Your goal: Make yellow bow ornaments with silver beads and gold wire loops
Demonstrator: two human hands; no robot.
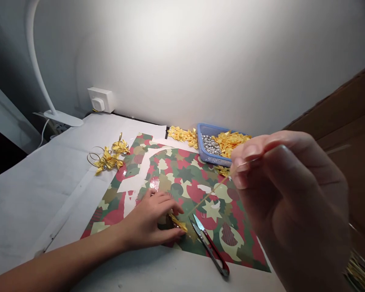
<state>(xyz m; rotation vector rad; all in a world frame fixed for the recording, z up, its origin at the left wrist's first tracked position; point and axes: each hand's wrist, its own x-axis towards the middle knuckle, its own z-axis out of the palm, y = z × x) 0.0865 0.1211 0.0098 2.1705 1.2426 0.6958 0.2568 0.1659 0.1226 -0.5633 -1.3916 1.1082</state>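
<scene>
Head view, my right hand (287,190) pinching thin strand (214,192), blocking blue basket (208,142), left hand (149,221) gripping yellow ribbon (178,223), beside snips (208,243)

A patterned paper sheet (185,178) mixes red, green and cream stars, trees and circles, beside a blue plastic basket (204,129) of silver beads (211,144) and yellow ribbon bows (229,142).
</scene>
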